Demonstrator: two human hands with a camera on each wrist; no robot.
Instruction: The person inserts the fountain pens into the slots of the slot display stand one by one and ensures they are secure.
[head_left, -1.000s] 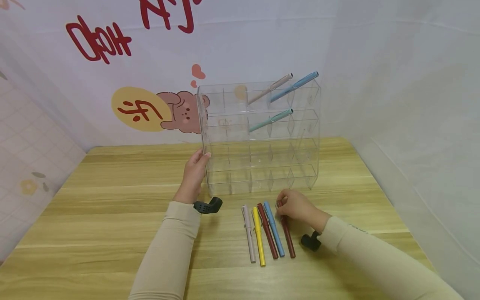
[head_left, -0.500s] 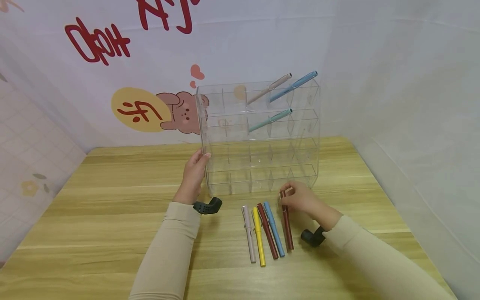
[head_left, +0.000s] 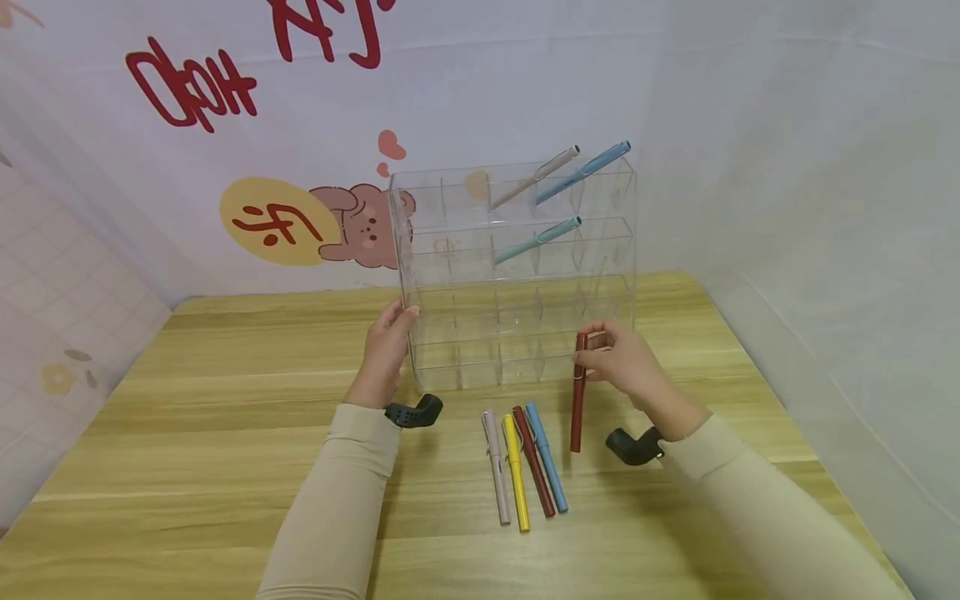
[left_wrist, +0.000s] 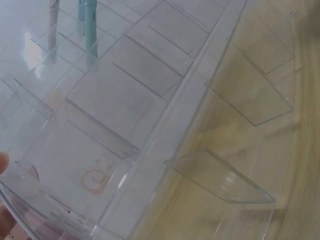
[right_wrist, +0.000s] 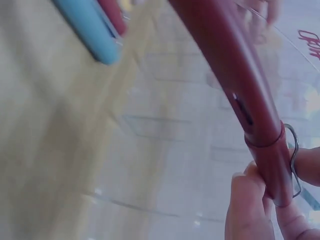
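Observation:
My right hand point(head_left: 626, 362) pinches a dark red pen point(head_left: 577, 408) by its capped end and holds it upright above the table, near the rack's lower right. In the right wrist view the fingers press the dark red pen point(right_wrist: 235, 75) around its cap and metal clip. With thumb and fingers, my left hand point(head_left: 385, 350) grips the left side edge of a clear acrylic pen rack point(head_left: 465, 367). A beige pen point(head_left: 536, 177) and a blue pen point(head_left: 585, 172) lean in the rack's top row. One row lower leans a teal pen point(head_left: 538, 240).
Below the rack several pens lie side by side: a pale lilac pen point(head_left: 497, 471), a yellow pen point(head_left: 517, 475), another dark red pen point(head_left: 535, 462) and a light blue pen point(head_left: 547, 458). The wooden table point(head_left: 225, 433) meets a printed cloth point(head_left: 510, 67) behind.
My right hand has lifted the dark red pen off the table, moved it up toward the rack and turned it upright. The left hand stays on the rack's edge.

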